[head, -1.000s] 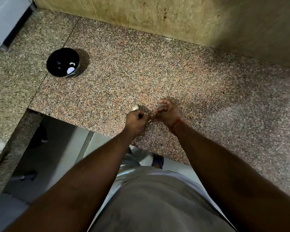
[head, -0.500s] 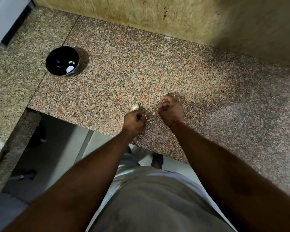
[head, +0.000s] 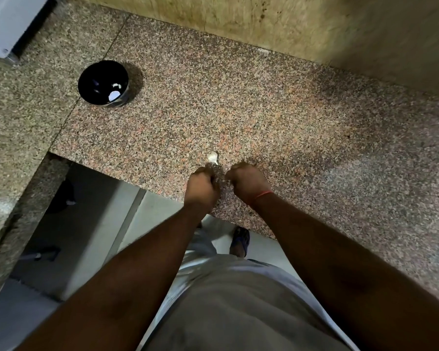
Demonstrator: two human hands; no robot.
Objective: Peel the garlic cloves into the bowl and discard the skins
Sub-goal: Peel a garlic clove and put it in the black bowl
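1. The black bowl [head: 103, 83] stands far left on the granite counter [head: 276, 117], near a slab seam, with white pieces inside.
2. Bare stone lies between the bowl and the hands.
3. A white garlic clove [head: 212, 157] lies just beyond the left hand [head: 200, 187], near the counter's front edge.
4. The left hand and right hand [head: 247, 182] are both curled; what they pinch cannot be told.

Speckled granite counter [head: 238, 97], glossy bowl [head: 123, 97]
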